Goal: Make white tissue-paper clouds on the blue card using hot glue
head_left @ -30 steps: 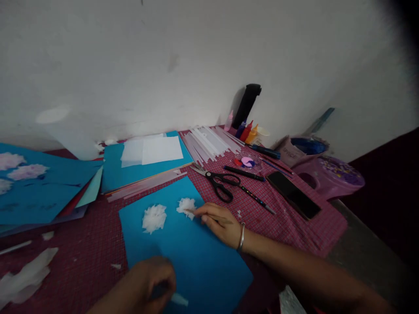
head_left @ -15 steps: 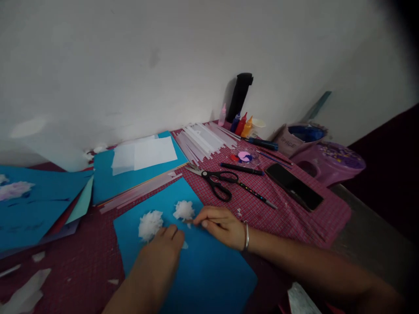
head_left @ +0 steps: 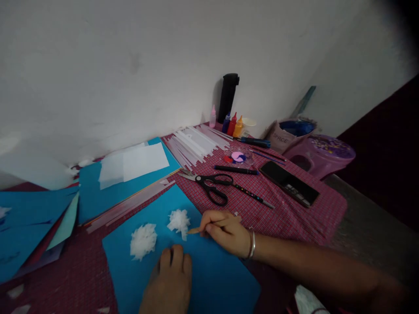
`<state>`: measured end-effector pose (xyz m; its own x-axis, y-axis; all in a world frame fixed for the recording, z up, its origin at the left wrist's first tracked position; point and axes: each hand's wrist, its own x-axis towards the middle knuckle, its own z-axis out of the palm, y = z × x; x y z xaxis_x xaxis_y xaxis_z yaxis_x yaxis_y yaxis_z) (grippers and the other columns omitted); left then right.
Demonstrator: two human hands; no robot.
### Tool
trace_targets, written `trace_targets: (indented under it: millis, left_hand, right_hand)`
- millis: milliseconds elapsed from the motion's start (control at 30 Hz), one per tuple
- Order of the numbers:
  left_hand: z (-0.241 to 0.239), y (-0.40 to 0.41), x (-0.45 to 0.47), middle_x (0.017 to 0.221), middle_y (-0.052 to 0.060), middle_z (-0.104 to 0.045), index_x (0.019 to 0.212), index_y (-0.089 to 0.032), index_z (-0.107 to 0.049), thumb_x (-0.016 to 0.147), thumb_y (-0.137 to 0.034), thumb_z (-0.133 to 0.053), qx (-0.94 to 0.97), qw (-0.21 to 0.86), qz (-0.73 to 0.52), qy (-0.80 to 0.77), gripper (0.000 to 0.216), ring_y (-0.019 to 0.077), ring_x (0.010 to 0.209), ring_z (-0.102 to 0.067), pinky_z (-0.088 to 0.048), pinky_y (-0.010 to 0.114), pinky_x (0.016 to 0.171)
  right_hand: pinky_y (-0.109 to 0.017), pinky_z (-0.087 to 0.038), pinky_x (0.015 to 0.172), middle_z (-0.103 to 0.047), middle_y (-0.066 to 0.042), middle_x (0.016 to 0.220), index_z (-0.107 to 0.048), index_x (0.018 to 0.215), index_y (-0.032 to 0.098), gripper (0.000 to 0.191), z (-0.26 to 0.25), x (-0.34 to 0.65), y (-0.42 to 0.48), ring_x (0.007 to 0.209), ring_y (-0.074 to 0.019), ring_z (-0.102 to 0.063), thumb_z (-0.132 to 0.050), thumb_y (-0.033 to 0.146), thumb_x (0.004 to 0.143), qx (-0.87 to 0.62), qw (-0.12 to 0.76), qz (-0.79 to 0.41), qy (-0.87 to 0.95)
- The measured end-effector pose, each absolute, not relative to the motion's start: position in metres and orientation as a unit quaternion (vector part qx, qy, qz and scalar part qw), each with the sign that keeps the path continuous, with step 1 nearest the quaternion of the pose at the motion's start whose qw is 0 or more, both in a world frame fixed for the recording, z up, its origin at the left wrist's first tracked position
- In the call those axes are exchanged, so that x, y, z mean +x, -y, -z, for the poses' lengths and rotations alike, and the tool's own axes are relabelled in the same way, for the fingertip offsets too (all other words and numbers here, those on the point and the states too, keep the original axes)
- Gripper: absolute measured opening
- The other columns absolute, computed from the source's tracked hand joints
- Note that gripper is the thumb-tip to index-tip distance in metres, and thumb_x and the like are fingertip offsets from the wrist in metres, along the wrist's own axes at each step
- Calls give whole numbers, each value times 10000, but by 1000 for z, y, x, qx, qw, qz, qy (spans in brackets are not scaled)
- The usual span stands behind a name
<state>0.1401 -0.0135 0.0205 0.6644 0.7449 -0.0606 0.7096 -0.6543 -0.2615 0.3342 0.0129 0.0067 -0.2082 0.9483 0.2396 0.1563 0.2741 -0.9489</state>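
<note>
Curling over blue card point(head_left: 219, 270), the left hand point(head_left: 172, 279) hides whether it grips anything, while the fingers of the right hand point(head_left: 229, 233) clamp a wooden stick point(head_left: 194, 230) at a white tissue tuft point(head_left: 178, 220), scissors point(head_left: 201, 179) beyond those fingers, then a palette point(head_left: 250, 163) of red, pink and blue paint point(head_left: 237, 156), and farther right a SPACE bag point(head_left: 280, 138) holding something blue point(head_left: 296, 127).

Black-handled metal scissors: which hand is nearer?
Right. The right hand is below the scissors in view; the left hand is lower, farther off, over the blue paper sheet.

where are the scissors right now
In the head view, the scissors lie mid-picture on the checked cloth, beyond the right hand, right of the blue paper bearing white sheets and left of the dotted black stick.
</note>
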Motion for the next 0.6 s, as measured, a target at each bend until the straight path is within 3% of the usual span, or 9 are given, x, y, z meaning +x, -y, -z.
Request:
trace_targets:
  millis: [600]
  left_hand:
    - [-22,12,143,966,107,-660,856,-145,-699,746,62,-417,-905,103,-101,399,366,250,841,-630,-544,352,684]
  right_hand:
    - [-248,-495,761,-669,-31,908,-645,974,182,232,-11,330,-17,828,-121,-622,-431,129,902,-434,392,-361,727]
